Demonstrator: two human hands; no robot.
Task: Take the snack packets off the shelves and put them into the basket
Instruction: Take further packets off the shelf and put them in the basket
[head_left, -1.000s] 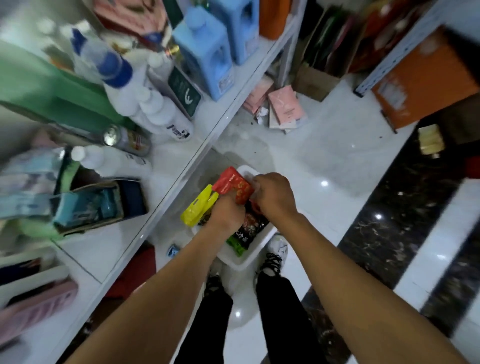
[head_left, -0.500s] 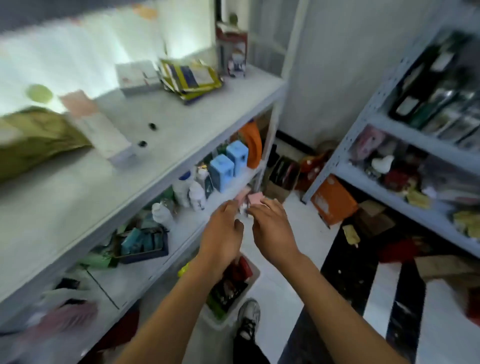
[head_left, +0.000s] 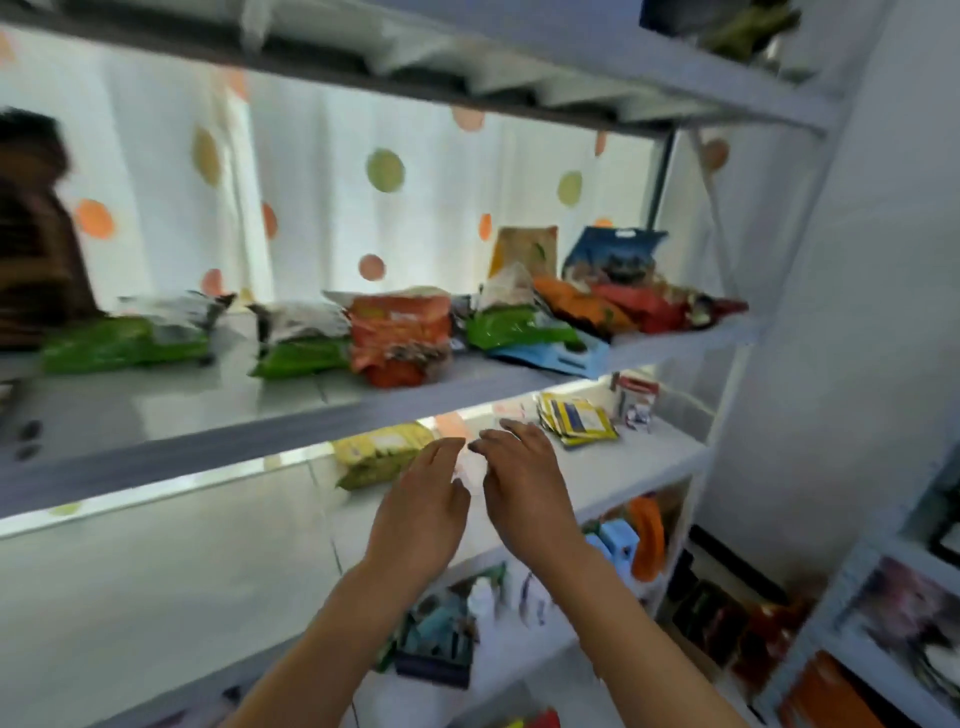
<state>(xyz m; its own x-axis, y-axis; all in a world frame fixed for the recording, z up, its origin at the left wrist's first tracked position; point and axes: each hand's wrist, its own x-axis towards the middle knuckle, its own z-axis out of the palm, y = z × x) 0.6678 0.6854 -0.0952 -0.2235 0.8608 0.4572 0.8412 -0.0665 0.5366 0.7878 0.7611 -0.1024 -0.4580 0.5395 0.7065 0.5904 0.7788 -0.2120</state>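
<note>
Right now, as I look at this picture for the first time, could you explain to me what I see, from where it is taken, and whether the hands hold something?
No machine here: a person wears a camera on the head, looking forward over their own arms. The left hand and right hand are raised side by side, fingers loose, holding nothing. They are in front of a shelf with a yellow packet and some small yellow-blue sachets. On the shelf above lie green packets, an orange packet and more snack bags. The picture is blurred.
</note>
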